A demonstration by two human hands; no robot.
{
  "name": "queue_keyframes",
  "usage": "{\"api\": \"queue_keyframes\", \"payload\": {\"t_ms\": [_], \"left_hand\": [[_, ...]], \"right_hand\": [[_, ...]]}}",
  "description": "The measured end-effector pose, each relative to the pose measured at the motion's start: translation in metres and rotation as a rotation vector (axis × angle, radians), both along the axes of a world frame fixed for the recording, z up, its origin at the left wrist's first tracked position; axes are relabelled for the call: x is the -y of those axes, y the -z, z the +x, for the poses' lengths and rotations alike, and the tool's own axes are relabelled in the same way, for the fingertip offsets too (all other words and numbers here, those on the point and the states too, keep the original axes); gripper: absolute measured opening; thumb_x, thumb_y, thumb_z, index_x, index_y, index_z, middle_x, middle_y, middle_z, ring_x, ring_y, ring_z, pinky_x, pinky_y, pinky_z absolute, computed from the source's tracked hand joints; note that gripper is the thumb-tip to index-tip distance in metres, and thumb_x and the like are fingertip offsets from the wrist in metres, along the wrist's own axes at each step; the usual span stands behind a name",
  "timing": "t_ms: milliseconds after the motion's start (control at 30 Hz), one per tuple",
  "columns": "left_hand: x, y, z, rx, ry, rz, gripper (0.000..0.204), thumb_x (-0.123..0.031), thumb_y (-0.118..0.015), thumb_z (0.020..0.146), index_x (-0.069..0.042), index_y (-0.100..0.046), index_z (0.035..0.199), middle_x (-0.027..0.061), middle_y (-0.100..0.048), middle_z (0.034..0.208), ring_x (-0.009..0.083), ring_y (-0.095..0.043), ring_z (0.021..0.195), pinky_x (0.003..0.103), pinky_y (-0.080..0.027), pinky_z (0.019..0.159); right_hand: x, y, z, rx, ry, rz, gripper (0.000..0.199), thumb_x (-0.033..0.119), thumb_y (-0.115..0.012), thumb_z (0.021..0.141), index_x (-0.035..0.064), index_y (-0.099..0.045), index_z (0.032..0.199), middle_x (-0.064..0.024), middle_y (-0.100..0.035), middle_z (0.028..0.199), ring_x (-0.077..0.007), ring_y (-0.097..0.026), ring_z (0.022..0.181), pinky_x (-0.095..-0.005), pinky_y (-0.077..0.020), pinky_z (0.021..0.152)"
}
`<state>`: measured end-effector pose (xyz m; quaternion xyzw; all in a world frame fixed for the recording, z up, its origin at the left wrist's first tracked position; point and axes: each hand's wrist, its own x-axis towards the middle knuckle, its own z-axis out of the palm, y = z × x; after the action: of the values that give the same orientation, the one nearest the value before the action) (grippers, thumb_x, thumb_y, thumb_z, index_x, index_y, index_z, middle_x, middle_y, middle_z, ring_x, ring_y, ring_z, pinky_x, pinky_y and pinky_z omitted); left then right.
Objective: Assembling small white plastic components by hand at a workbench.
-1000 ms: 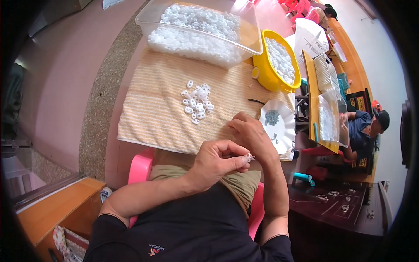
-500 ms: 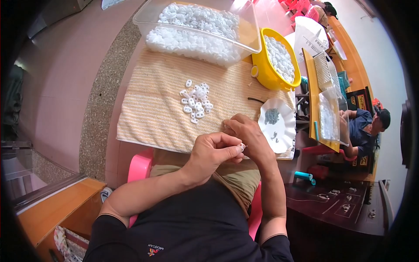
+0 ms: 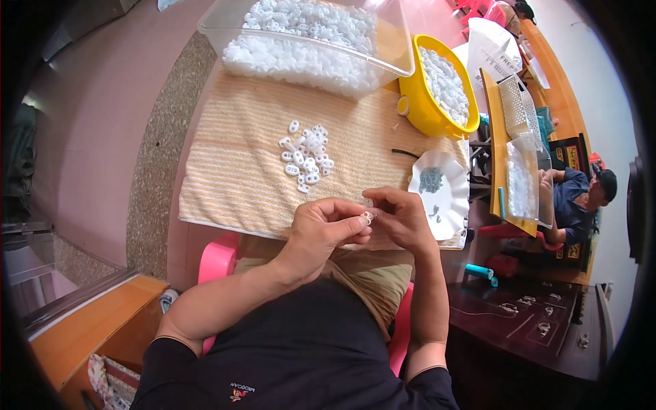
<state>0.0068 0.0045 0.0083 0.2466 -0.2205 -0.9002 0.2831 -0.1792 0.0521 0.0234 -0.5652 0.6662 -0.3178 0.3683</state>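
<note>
A small white plastic piece with holes (image 3: 368,218) is pinched between the thumb and fingers of my left hand (image 3: 311,236), close to the near edge of the towel. My right hand (image 3: 403,220) meets it from the other side, its fingers curled with the tips at the piece. Whether anything tiny sits between those right fingertips is too small to tell. Beyond my hands lies a loose pile of similar white two-holed pieces (image 3: 309,156). Beside my right hand a white wavy-rimmed plate (image 3: 454,195) holds a heap of tiny grey parts (image 3: 431,180).
A striped towel (image 3: 232,157) covers the table. At its far side stand a clear bin (image 3: 307,41) of white pieces and a yellow tub (image 3: 417,109) of more. A black strip (image 3: 404,152) lies near the plate. Another person (image 3: 572,198) sits at a table on the right.
My right hand has drawn back from over the towel, bringing its fingertips to the white piece. My left hand, with the piece, has shifted slightly left and away from me.
</note>
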Motion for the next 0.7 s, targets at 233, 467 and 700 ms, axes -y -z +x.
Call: {"api": "queue_keyframes", "payload": {"t_ms": [233,467,700], "left_hand": [[0.006,0.003,-0.001,0.077,-0.001,0.024,0.011,-0.002,-0.064,0.086,0.000,-0.063,0.097,0.0090,-0.066,0.086,0.0150,-0.066,0.076,0.030,-0.056,0.071],[0.009,0.005,-0.001,0.125,0.002,0.022,0.012,-0.002,-0.064,0.086,0.001,-0.063,0.098,0.0093,-0.067,0.087,0.0146,-0.066,0.076,0.028,-0.056,0.071],[0.010,0.007,-0.002,0.144,0.019,0.017,0.013,-0.002,-0.063,0.087,0.002,-0.062,0.099,0.0112,-0.067,0.088,0.0147,-0.066,0.077,0.027,-0.057,0.071]], "right_hand": [[-0.006,0.016,-0.010,0.318,0.092,0.055,0.028,-0.001,-0.071,0.080,-0.0023,-0.064,0.107,0.0011,-0.060,0.081,-0.0048,-0.054,0.072,-0.0185,-0.0439,0.064],[-0.009,0.019,-0.013,0.541,0.094,0.091,0.032,-0.004,-0.069,0.081,-0.0045,-0.061,0.111,-0.0059,-0.065,0.089,-0.0114,-0.063,0.081,-0.0242,-0.0529,0.072],[-0.009,0.021,-0.011,0.666,0.085,0.065,0.032,-0.006,-0.067,0.081,-0.0062,-0.060,0.112,-0.0101,-0.066,0.094,-0.0176,-0.066,0.085,-0.0317,-0.0564,0.078]]}}
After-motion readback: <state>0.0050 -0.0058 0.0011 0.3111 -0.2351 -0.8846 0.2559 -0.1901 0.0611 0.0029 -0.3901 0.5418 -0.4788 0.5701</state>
